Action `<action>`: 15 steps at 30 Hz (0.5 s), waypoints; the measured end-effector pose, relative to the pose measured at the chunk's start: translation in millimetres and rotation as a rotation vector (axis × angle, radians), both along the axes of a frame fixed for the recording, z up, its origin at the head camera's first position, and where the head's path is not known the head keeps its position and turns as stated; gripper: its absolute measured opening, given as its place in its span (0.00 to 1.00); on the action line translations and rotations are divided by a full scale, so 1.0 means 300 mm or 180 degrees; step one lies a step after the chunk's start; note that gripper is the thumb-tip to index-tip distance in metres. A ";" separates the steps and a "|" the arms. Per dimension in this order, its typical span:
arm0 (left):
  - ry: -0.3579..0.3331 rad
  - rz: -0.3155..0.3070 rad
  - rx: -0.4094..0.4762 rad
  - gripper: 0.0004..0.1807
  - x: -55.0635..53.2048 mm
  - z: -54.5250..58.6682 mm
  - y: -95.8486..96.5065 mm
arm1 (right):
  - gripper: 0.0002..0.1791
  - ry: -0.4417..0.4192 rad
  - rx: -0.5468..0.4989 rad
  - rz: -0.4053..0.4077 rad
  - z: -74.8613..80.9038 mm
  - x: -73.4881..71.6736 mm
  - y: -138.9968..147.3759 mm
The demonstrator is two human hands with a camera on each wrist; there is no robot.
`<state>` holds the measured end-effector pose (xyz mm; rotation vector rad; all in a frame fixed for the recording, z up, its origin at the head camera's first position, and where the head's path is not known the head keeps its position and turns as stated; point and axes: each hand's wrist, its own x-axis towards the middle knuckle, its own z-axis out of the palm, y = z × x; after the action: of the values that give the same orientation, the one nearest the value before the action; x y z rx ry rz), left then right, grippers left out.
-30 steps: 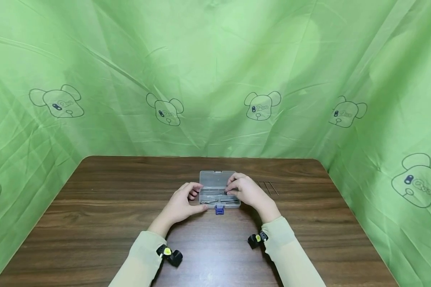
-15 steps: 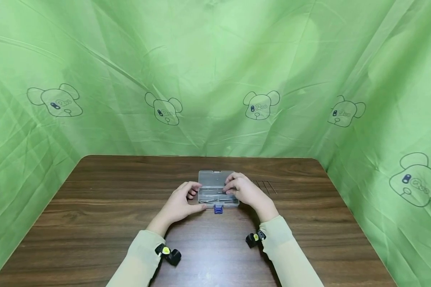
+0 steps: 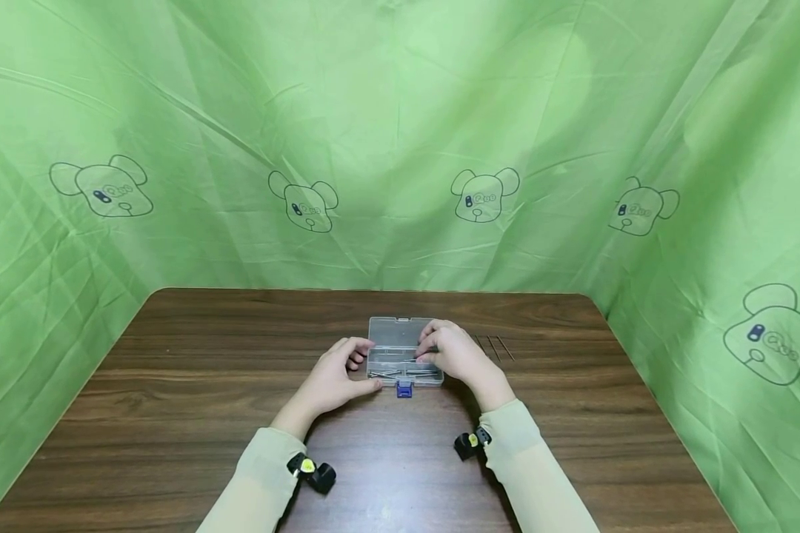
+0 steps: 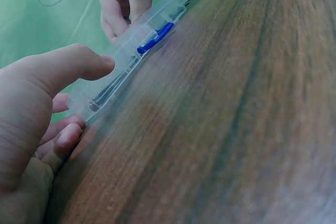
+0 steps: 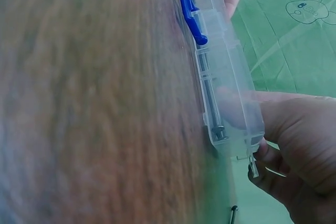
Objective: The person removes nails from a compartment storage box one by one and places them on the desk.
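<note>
A clear plastic compartment box (image 3: 427, 383) lies on the table with its lid (image 3: 392, 332) folded back and its blue latch (image 3: 404, 390) hanging down in front. Several metal nails (image 3: 385, 374) lie in its front compartments. My left hand (image 3: 335, 379) grips the box's left end, thumb at the front corner and fingers along the side. Over the right rear compartments, my right hand (image 3: 460, 357) pinches a thin nail (image 3: 410, 360), largely hidden by the fingertips. In the right wrist view, the thumb shows blurred through the box wall (image 5: 231, 72).
More thin nails (image 3: 505, 348) lie on the brown wooden table (image 3: 173, 414), just right of my right hand. A green curtain (image 3: 387, 148) with line-drawn animal heads surrounds the table's back and sides. Each wrist carries a small black camera (image 3: 321, 478).
My right fingers shift slightly within the box, and the thin nail at their tips lies a little lower. My left hand stays on the box's left end. The head view drifts slightly.
</note>
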<state>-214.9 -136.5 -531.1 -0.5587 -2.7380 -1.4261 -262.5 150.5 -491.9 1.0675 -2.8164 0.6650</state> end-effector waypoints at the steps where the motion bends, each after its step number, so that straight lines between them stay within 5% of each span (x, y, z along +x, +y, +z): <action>1: 0.0007 -0.0005 -0.0001 0.38 -0.001 -0.002 0.000 | 0.04 0.0026 0.0002 0.0023 -0.001 0.000 0.001; 15: 0.0027 -0.0007 -0.0024 0.38 -0.003 -0.009 0.000 | 0.04 0.0214 0.0162 -0.0031 0.011 0.023 -0.016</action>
<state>-215.9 -136.4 -533.8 -0.5668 -2.7382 -1.4111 -255.6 145.7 -488.5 1.0622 -2.7934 0.5486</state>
